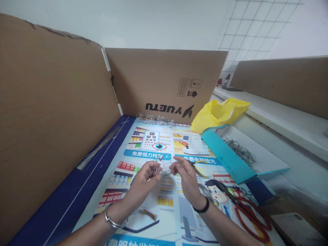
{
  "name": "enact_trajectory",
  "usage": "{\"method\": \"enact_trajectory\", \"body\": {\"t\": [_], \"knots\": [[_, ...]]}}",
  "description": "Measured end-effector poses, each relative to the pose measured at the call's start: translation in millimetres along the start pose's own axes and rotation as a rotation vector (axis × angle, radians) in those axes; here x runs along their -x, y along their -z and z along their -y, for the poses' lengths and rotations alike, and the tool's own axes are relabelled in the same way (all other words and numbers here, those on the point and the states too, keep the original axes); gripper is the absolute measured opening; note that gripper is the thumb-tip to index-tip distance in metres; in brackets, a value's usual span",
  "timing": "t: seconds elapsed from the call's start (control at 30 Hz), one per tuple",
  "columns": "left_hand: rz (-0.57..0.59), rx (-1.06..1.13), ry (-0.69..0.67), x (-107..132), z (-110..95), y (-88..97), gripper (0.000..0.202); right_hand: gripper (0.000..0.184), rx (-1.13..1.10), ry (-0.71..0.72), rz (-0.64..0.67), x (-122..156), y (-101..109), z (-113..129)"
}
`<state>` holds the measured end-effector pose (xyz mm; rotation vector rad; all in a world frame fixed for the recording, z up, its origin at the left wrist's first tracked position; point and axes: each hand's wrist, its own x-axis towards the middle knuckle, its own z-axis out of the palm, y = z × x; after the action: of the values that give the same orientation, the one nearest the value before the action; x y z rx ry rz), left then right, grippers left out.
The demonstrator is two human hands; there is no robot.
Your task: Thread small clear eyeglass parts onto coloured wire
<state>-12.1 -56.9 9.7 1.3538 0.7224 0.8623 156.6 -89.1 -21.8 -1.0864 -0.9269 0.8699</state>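
My left hand [146,179] and my right hand [186,177] face each other over the printed sheet. Between them runs a thin piece of wire [165,171] with small red and green bits. The fingertips of both hands are pinched on it; its exact shape is too fine to make out. Just right of my right hand lie pliers with yellow handles [202,171], partly hidden by that hand. A small bundle of coloured strands [148,214] rests on the sheet beside my left wrist.
On the right stands a teal box [225,159] holding many silvery wire pieces [238,150], with a yellow bag [217,116] behind. Red-handled scissors [252,213] lie front right. Straight wires [99,148] lie left; wire pieces [156,119] line the back. Cardboard panels [164,78] enclose the left and back.
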Motion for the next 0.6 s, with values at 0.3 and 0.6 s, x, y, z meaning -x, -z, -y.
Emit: {"method": "enact_trajectory", "body": {"t": [0.3, 0.6], "knots": [[-0.003, -0.015, -0.010, 0.6, -1.8, 0.9, 0.026, 0.020, -0.124, -0.121, 0.023, -3.1, 0.5, -1.2], [-0.027, -0.008, -0.016, 0.8, -1.6, 0.8, 0.026, 0.022, -0.280, -0.268, 0.111, -5.0, 1.5, 1.6]]}}
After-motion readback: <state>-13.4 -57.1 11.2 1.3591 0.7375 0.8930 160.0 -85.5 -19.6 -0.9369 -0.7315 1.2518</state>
